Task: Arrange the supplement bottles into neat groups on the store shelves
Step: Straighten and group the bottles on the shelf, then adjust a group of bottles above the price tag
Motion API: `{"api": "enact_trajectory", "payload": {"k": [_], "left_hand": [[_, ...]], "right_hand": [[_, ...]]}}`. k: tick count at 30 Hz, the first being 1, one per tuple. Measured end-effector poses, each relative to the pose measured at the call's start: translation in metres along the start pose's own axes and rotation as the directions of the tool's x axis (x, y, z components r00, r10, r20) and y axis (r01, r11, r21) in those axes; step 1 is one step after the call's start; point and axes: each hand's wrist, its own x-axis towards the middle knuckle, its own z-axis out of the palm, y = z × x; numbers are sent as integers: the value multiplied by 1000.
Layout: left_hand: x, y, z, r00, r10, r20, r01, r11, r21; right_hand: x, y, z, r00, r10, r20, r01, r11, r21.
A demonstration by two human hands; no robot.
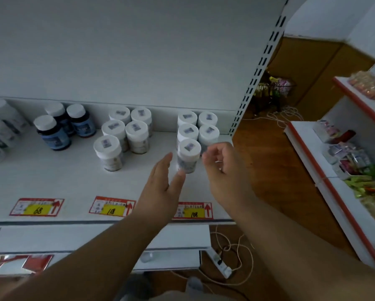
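- Shelf (51, 183): white store shelf w/ three price tags along its front edge; all bottle groups stand on it, caps up.
- Left hand (160, 187): fingers straight and together, palm turned right; thumb tip touches or nearly touches the base of the front bottle's left side. Nothing gripped.
- Right hand (223, 168): fingers loosely curled, apart from the thumb, holding nothing; fingertips sit just beside the front bottle's cap on its right. Contact can't be told (motion blur).
- Rightmost group (198, 127): four white-capped bottles in a 2x2 block by the shelf's right end, above the "108" tag (194, 211).
- Front bottle (188, 156): fifth white-capped bottle, upright, long axis vertical, touching or just ahead of the block's left column. It lies between the two hands, slightly beyond the left palm and left of the right fingers; both hands about equally near.
- Judgement: next move prob. a two-sided squeeze or nudge to square this bottle w/ its group; risk is tipping it into the block.
- Other groups: five white-capped bottles (122, 135) mid-shelf, three dark blue-label bottles (62, 127) further left, well apart.
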Motion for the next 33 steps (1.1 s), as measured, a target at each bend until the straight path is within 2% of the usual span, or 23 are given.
{"api": "enact_trajectory", "payload": {"k": [5, 8, 10, 13, 16, 19, 23, 33], "left_hand": [[25, 7, 12, 988, -146, -46, 133, 967, -218], [55, 17, 11, 963, -266, -49, 233, 907, -350], [74, 21, 13, 962, -271, -27, 237, 881, -409], [97, 26, 15, 977, -207, 46, 204, 862, -464], [108, 29, 13, 967, -237, 99, 256, 868, -426], [110, 32, 10, 969, -214, 119, 243, 901, -360], [108, 36, 9, 973, -185, 141, 222, 917, -331], [109, 32, 10, 978, -151, 143, 193, 916, -352]], "right_hand": [[21, 22, -2, 960, 263, -100, -240, 951, 197], [46, 29, -1, 925, 375, -62, -338, 886, 316], [62, 35, 5, 910, 413, -43, -376, 863, 337], [82, 40, 21, 917, 394, 69, -396, 871, 290], [88, 44, 33, 920, 340, 194, -391, 821, 416], [87, 44, 32, 938, 296, 179, -346, 822, 453], [87, 42, 29, 929, 311, 199, -369, 807, 462], [93, 48, 29, 940, 283, 193, -340, 836, 430]]}}
